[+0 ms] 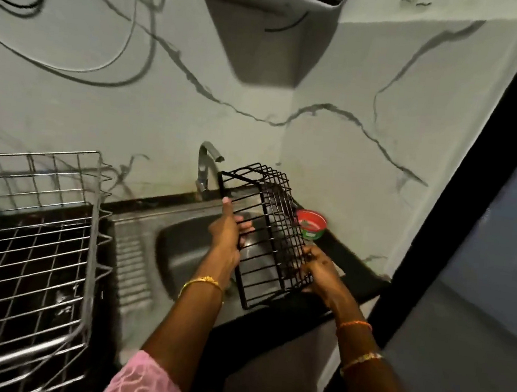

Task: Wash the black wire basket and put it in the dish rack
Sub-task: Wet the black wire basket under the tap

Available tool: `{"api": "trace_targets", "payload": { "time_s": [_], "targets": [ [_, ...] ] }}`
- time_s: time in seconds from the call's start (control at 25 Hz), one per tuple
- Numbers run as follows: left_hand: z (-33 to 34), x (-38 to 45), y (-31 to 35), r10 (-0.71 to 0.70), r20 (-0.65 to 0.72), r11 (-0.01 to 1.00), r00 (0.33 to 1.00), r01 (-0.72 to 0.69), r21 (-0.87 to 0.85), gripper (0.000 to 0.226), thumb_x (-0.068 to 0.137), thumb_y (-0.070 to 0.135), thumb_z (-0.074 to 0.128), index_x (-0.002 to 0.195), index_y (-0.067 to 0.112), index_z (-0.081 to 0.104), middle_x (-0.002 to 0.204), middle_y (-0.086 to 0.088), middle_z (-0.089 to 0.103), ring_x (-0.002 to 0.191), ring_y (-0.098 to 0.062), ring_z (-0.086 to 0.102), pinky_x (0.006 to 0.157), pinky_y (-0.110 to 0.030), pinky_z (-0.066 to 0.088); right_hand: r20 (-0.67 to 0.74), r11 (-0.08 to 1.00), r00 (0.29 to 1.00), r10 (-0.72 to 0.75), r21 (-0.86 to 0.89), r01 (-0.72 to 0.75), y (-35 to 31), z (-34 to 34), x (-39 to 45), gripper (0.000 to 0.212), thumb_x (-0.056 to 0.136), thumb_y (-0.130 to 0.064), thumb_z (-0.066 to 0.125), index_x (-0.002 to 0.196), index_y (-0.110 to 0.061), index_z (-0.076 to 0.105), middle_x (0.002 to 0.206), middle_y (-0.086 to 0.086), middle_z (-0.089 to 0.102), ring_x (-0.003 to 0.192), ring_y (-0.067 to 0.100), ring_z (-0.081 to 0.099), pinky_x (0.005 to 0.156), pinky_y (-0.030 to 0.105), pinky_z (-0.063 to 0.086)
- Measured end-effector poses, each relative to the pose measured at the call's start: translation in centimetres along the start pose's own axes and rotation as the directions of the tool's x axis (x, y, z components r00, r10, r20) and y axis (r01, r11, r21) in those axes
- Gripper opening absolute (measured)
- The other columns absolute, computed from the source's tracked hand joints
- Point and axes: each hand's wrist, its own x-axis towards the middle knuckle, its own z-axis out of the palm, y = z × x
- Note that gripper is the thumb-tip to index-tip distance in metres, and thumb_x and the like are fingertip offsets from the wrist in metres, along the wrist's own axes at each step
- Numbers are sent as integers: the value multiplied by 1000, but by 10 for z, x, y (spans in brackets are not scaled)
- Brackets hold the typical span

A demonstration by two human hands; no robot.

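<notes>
Head view: black wire basket (266, 229) held tilted over the sink (180, 251) below the tap (206, 164), left hand (227, 234) fingers curled on its rim, right hand (319, 269) pinching its lower end, likely to slip once wet before reaching the dish rack (25, 250).

I see both forearms stretched forward, the left hand (227, 229) with fingers curled and forefinger raised, the right hand (319, 269) lower, its fingers curled in a grip.
</notes>
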Motion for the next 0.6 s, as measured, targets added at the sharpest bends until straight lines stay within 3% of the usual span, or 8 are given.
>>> {"api": "trace_targets", "payload": {
  "time_s": [0.08,0.16,0.32,0.44,0.48,0.52,0.6],
  "targets": [
    [5,28,-8,-12,-171,999,985,3,-52,44,91,56,46,76,15,51,82,-8,64,57,-12,59,67,-28,49,82,999,996,-23,-47,27,-3,3,36,34,81,8,40,92,-19,57,91,11,56,82,25,52,63,36,47],
    [2,57,-15,-2,-329,993,944,-36,-110,45,88,58,50,74,16,50,88,-10,62,60,-14,59,59,-29,52,174,993,984,-36,-101,55,-1,14,75,27,84,2,42,93,-18,58,86,11,56,82,28,52,61,35,47],
    [-8,110,-28,-6,-516,975,856,-110,-193,45,86,57,55,75,14,54,79,-6,62,60,-18,62,68,-41,58,330,991,944,15,-134,31,17,45,149,38,77,8,38,82,-22,61,81,10,57,75,23,52,64,34,48],
    [-8,142,-39,-57,-628,957,776,-136,-256,50,86,55,58,100,8,62,68,-3,63,63,-23,64,68,-43,59,471,978,860,196,-160,-136,22,57,204,18,78,-1,45,84,-10,59,85,12,58,73,21,55,63,31,48],
    [-8,150,-44,-71,-665,950,744,-154,-273,49,87,53,58,104,7,61,66,-2,61,60,-21,62,60,-37,59,471,961,842,265,-204,-188,23,60,226,17,79,-16,52,92,-9,60,94,14,59,78,22,56,63,30,49],
    [-9,156,-50,-83,-692,942,717,-169,-289,48,88,50,58,107,6,60,65,-2,59,57,-18,59,51,-32,55,411,934,857,311,-299,-196,20,64,247,31,80,-30,56,103,-9,60,103,15,59,84,24,57,66,31,49],
    [-13,167,-59,-112,-729,937,675,-172,-303,49,89,48,59,110,4,58,65,-2,57,52,-16,55,46,-27,46,252,909,946,206,-406,-90,2,75,284,41,84,-36,55,113,-8,59,109,16,60,91,28,57,73,34,48]
  ]
}}
